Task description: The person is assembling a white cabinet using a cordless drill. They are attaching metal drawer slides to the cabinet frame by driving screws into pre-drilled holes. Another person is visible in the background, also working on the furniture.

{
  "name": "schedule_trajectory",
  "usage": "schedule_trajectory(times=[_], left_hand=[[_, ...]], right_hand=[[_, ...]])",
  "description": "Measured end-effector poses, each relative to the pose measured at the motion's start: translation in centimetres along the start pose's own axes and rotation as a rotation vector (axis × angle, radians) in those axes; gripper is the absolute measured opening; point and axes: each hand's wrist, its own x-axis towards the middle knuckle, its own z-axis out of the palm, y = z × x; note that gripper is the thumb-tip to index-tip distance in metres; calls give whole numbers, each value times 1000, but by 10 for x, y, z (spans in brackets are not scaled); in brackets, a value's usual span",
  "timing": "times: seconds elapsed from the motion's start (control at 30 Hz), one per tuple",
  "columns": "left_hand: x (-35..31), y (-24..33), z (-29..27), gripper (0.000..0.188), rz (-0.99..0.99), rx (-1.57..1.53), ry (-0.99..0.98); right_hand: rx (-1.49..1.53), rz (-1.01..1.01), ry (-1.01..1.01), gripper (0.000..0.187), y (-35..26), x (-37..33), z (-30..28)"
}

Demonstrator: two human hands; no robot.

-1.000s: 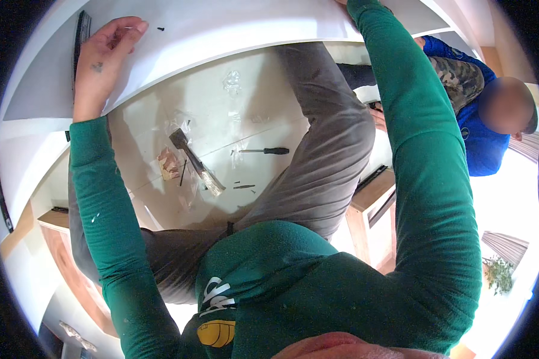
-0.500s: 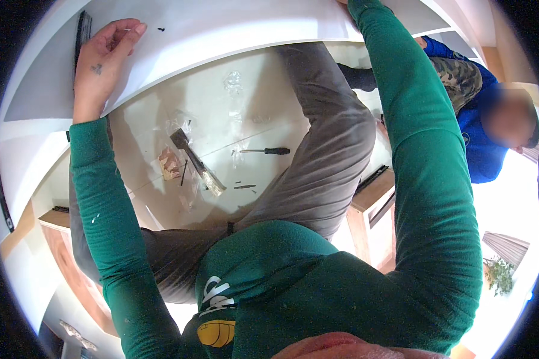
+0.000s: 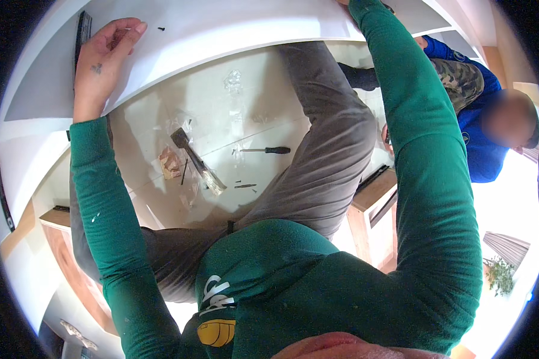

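Note:
My left hand (image 3: 103,60) is over a white shelf panel (image 3: 233,27), fingers curled in toward the thumb. Whatever the fingertips may hold is hidden or too small to make out. Close to its wrist side, a black drawer slide (image 3: 82,36) is fixed along an upright white panel. A small dark screw (image 3: 161,29) lies on the shelf just right of the fingertips. Only a sliver of my right hand (image 3: 344,2) shows at the top edge, by the same panel; its fingers are out of view.
On the floor below lie a hammer-like tool (image 3: 197,161), a screwdriver (image 3: 266,150), loose screws (image 3: 244,186) and clear plastic bags (image 3: 233,81). A person in blue (image 3: 488,131) sits at the right. Wooden drawer boxes (image 3: 371,203) stand beside my legs.
My left hand and the screw keep their places. My right arm has shifted very slightly. Part of the other person's hand now shows beside my right sleeve.

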Motion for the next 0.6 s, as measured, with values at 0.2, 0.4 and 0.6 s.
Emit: schedule_trajectory(times=[0.2, 0.4, 0.6], left_hand=[[-1, 4, -2, 47, -31, 26, -68], [1, -2, -4, 45, -25, 18, -77], [1, -8, -6, 41, -19, -5, -72]], right_hand=[[-11, -21, -7, 56, 5, 6, 0], [-31, -6, -53, 52, 1, 7, -5], [-25, 2, -68, 52, -3, 5, -10]])
